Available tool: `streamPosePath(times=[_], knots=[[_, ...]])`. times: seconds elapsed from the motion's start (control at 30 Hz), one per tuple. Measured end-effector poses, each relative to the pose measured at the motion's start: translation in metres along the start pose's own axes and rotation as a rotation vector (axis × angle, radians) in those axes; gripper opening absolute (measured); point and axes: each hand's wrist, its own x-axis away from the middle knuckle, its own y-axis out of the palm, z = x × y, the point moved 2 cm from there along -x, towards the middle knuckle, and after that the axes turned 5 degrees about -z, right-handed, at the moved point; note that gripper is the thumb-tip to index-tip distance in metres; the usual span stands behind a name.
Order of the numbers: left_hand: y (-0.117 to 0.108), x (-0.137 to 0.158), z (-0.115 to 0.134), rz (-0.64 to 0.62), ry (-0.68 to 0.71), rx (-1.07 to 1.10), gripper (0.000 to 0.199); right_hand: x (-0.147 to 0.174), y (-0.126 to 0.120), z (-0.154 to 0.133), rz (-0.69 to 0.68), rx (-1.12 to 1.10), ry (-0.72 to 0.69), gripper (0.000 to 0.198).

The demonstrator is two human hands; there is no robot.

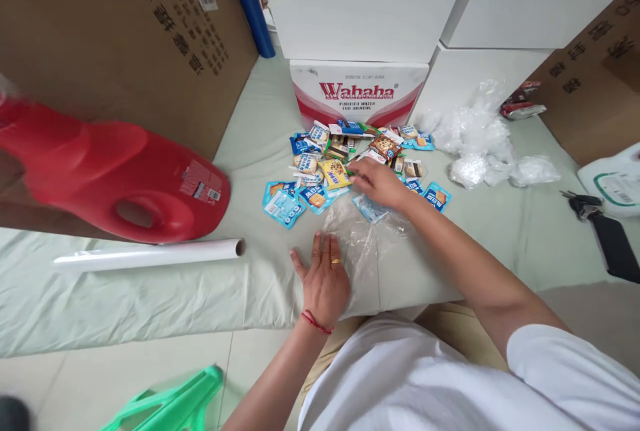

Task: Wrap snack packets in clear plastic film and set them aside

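Left hand: While it lies flat, palm down, the left hand [326, 278] presses on the near edge of a clear, crinkled plastic bag [365, 239]; its fingers [320, 248] are spread and straight, gripping nothing, only pinning the film to the surface.
Right hand: The right hand [379, 182] reaches forward into the heap of small printed snack packets [350, 158]; its fingers [356, 175] are loosely curled over the packets, but whether they have closed on one I cannot tell.
Plastic bag: It lies on the pale green sheet-covered surface [150, 298] between the two hands, just in front of the person, partly under the left palm and touching the nearest packets.
Handling of the bag: Judging by its wrinkles, it is very light, limp and slippery, so it would slide or collapse unless held down; the mouth edge looks the best place to pinch it.
Handling of the packets: They appear light, flat and crackly, with brittle biscuits inside perhaps; a sealed edge seems the safest hold.
Surroundings: A large red plastic jug [115, 171] lies on its side to the left, a white roll of film [150, 254] in front of it, a red-and-white Wahaha carton [357, 92] behind the heap, and crumpled clear wrap [480, 144] to the right.
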Motion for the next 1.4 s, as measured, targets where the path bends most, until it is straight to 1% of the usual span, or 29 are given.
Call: streamPosePath(times=[0.07,0.13,0.2,0.23,0.27,0.33,0.43,0.5,0.6,0.7,0.83,0.93,1.0,1.07,1.13,1.2,1.27,1.33,1.4], knots=[[0.001,0.000,-0.002,-0.012,-0.025,0.012,0.059,0.031,-0.016,0.015,0.196,-0.108,0.118,0.039],[0.001,-0.001,-0.004,-0.020,-0.044,0.028,0.058,0.072,-0.024,0.033,0.355,-0.266,0.324,0.045],[0.001,-0.001,-0.006,-0.019,-0.046,0.046,0.057,0.112,-0.019,0.045,0.392,-0.481,0.560,0.059],[0.001,-0.001,-0.007,-0.010,-0.042,0.056,0.056,0.128,-0.013,0.047,0.375,-0.595,0.656,0.066],[0.001,-0.001,-0.007,0.000,-0.032,0.070,0.054,0.142,-0.005,0.047,0.352,-0.697,0.723,0.071],[-0.001,0.000,-0.008,0.025,-0.016,0.103,0.049,0.156,0.010,0.039,0.310,-0.874,0.761,0.077],[-0.004,-0.002,-0.009,0.057,-0.027,0.143,0.038,0.156,0.024,0.021,0.287,-1.082,0.722,0.087],[-0.005,-0.004,-0.008,0.060,-0.054,0.142,0.036,0.153,0.027,0.014,0.305,-1.168,0.710,0.088],[-0.006,-0.008,-0.006,0.049,-0.088,0.111,0.037,0.158,0.023,0.012,0.337,-1.211,0.695,0.079],[-0.005,-0.011,-0.003,0.039,-0.091,0.088,0.039,0.176,0.017,0.016,0.326,-1.218,0.732,0.075],[-0.005,-0.012,0.001,-0.018,-0.083,0.034,0.055,0.210,0.014,0.017,0.312,-1.178,0.785,0.075],[-0.006,-0.012,0.004,-0.086,-0.083,-0.051,0.061,0.238,0.017,0.014,0.331,-1.142,0.781,0.075],[-0.006,-0.011,0.005,-0.124,-0.088,-0.103,0.063,0.258,0.023,0.011,0.311,-1.117,0.790,0.076],[-0.006,-0.011,0.006,-0.148,-0.090,-0.135,0.063,0.276,0.027,0.010,0.239,-1.062,0.805,0.075],[-0.006,-0.012,0.007,-0.161,-0.083,-0.148,0.064,0.289,0.026,0.012,0.212,-0.915,0.813,0.065],[-0.007,-0.012,0.008,-0.168,-0.073,-0.151,0.065,0.292,0.018,0.016,0.257,-0.697,0.806,0.054],[-0.007,-0.013,0.008,-0.174,-0.064,-0.155,0.067,0.284,0.009,0.019,0.299,-0.513,0.767,0.050],[-0.007,-0.013,0.008,-0.178,-0.058,-0.164,0.068,0.267,0.004,0.020,0.256,-0.412,0.697,0.052],[-0.007,-0.013,0.008,-0.181,-0.050,-0.170,0.070,0.247,0.005,0.020,0.146,-0.363,0.619,0.052]])
